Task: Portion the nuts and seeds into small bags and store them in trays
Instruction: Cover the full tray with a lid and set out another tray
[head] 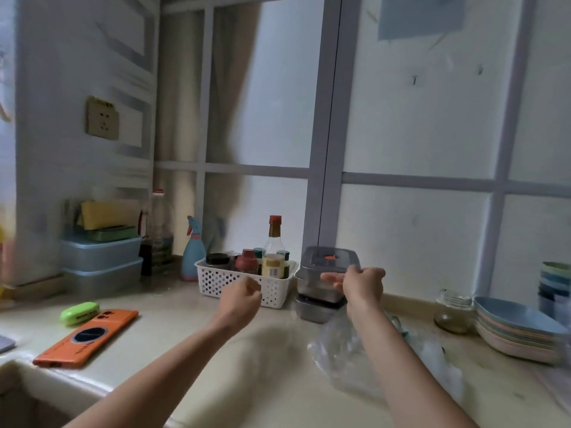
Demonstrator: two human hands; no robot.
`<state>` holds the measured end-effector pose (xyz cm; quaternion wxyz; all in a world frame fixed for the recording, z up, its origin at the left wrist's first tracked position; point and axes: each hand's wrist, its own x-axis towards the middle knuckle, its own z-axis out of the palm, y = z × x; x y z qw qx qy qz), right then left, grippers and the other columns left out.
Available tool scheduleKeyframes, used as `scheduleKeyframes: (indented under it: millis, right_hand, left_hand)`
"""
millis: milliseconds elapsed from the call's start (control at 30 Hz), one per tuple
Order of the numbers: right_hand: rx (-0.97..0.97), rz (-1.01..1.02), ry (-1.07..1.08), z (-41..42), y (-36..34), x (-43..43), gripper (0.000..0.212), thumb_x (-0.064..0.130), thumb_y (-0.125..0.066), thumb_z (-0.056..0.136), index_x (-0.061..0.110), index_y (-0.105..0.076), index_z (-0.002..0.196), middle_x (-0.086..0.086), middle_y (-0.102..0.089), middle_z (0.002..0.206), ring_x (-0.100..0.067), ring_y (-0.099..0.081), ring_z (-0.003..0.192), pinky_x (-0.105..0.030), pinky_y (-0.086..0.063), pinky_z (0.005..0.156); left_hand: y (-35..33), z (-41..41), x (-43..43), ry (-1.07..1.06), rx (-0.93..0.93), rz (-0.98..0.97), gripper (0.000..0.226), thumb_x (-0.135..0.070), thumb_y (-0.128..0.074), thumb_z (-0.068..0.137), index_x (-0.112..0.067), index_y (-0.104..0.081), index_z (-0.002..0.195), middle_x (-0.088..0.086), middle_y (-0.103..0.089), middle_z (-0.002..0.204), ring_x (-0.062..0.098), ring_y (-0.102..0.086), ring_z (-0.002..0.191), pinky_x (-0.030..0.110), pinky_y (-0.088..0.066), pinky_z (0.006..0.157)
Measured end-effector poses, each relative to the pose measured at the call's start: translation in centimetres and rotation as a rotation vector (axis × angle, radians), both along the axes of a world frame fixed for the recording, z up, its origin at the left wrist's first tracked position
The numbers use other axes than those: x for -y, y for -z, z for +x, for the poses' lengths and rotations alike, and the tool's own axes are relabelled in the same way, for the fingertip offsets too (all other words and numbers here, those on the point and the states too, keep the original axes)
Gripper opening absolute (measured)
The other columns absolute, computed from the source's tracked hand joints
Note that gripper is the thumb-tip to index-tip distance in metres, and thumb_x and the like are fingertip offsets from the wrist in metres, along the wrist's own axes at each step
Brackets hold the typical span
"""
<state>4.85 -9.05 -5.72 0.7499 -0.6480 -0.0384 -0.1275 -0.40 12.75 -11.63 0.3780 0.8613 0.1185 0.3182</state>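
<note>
My two hands reach out over a kitchen counter toward a white basket of bottles.
Far to the right of the basket sits a stack of plates. Nearer the basket, a clear plastic bag hangs down to the counter from my right hand, whose fingers are curled tight round its top, in front of stacked grey containers just beside the basket. My left hand hovers before the basket with fingers curled; I cannot tell whether it holds anything.
</note>
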Motion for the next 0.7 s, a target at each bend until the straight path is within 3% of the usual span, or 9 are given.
scheduleKeyframes:
  millis: [100,167,233,300,367,467,567,700]
  right_hand:
    - [-0.018,0.007,-0.009,1.2,0.5,-0.4,0.013,0.010,-0.031,0.108,0.007,-0.036,0.119,-0.010,-0.076,0.069,-0.024,-0.076,0.069,-0.020,-0.048,0.050]
    - [-0.028,0.104,-0.084,2.2,0.7,-0.7,0.012,0.011,-0.034,0.108,0.008,-0.035,0.120,-0.017,-0.077,0.079,-0.030,-0.077,0.069,-0.020,-0.046,0.042]
    - [-0.041,0.142,-0.137,2.6,0.9,-1.0,0.016,0.014,-0.043,0.107,0.013,-0.033,0.119,-0.019,-0.076,0.087,-0.033,-0.076,0.066,-0.023,-0.043,0.038]
    - [0.024,-0.026,-0.081,2.8,1.9,-0.9,0.032,0.019,-0.056,0.101,0.014,-0.031,0.121,-0.011,-0.073,0.085,-0.031,-0.073,0.062,-0.029,-0.047,0.046]
    - [0.197,-0.346,0.089,3.0,3.3,-0.3,0.046,0.024,-0.066,0.096,0.019,-0.036,0.129,-0.002,-0.068,0.084,-0.026,-0.069,0.070,-0.031,-0.051,0.059]
    - [0.455,-0.684,0.255,3.8,4.5,0.4,0.039,0.027,-0.073,0.093,0.030,-0.054,0.127,-0.002,-0.054,0.100,-0.021,-0.061,0.086,-0.024,-0.046,0.067]
    - [0.467,-0.730,0.212,4.7,4.4,0.0,0.037,0.023,-0.070,0.095,0.026,-0.062,0.131,-0.003,-0.053,0.112,-0.022,-0.064,0.093,-0.028,-0.052,0.086]
    - [0.515,-0.814,0.137,4.6,4.1,-0.5,0.050,0.021,-0.065,0.097,0.024,-0.053,0.146,0.004,-0.056,0.104,-0.015,-0.058,0.089,-0.021,-0.045,0.081]
  left_hand:
    - [0.6,1.6,2.1,0.134,-0.097,-0.037,0.025,-0.010,-0.061,0.091,-0.013,-0.070,0.114,0.001,-0.071,0.111,0.016,-0.066,0.101,0.033,-0.055,0.093]
    - [0.8,2.8,3.3,0.238,-0.102,-0.093,0.021,-0.016,-0.066,0.088,-0.020,-0.073,0.107,-0.004,-0.074,0.105,0.015,-0.069,0.098,0.039,-0.058,0.092]
    - [0.9,3.9,4.5,0.314,-0.098,-0.111,0.025,-0.013,-0.068,0.083,-0.024,-0.072,0.105,-0.006,-0.076,0.102,0.013,-0.070,0.099,0.035,-0.058,0.090]
    - [0.9,4.8,5.5,0.346,-0.102,-0.144,0.037,-0.008,-0.067,0.079,-0.027,-0.066,0.111,-0.007,-0.073,0.107,0.012,-0.068,0.103,0.030,-0.055,0.092]
    - [1.1,5.7,6.0,0.344,-0.096,-0.186,0.047,-0.009,-0.069,0.075,-0.030,-0.059,0.116,-0.010,-0.070,0.109,0.011,-0.066,0.105,0.035,-0.054,0.097]
    - [1.7,6.8,6.4,0.343,-0.028,-0.232,0.056,-0.009,-0.068,0.073,-0.032,-0.053,0.122,-0.009,-0.067,0.113,0.009,-0.064,0.106,0.031,-0.055,0.093]
    - [2.9,7.1,6.3,0.345,0.028,-0.265,0.060,-0.006,-0.068,0.076,-0.038,-0.048,0.123,-0.008,-0.067,0.116,0.007,-0.064,0.109,0.027,-0.055,0.093]
    - [4.6,8.5,5.6,0.403,0.044,-0.230,0.072,-0.018,-0.076,0.072,-0.039,-0.047,0.134,-0.008,-0.065,0.124,0.007,-0.063,0.116,0.042,-0.055,0.102]
